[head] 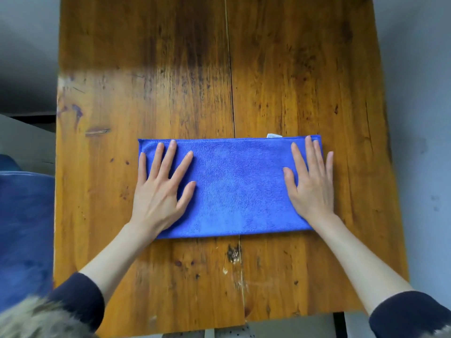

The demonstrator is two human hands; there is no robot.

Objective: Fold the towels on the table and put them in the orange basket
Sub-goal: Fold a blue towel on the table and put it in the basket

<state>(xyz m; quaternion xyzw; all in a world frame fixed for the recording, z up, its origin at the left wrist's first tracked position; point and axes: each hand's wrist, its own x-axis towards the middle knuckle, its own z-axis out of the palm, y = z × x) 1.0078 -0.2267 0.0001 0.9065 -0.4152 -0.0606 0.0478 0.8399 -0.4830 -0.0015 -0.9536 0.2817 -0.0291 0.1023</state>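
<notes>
Underneath everything, a worn wooden table [280,69] fills the view. Near its front edge lies a blue towel [234,186], folded into a long strip. Both hands lie flat on it, fingers straight: the left hand [162,191] presses its left end, the right hand [311,184] its right end. A small white tag [274,135] peeks from the far edge.

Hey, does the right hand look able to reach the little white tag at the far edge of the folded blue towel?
Probably yes. The right hand lies flat on the blue microfibre towel, its fingertips close to the white tag, with nothing between them.
</notes>
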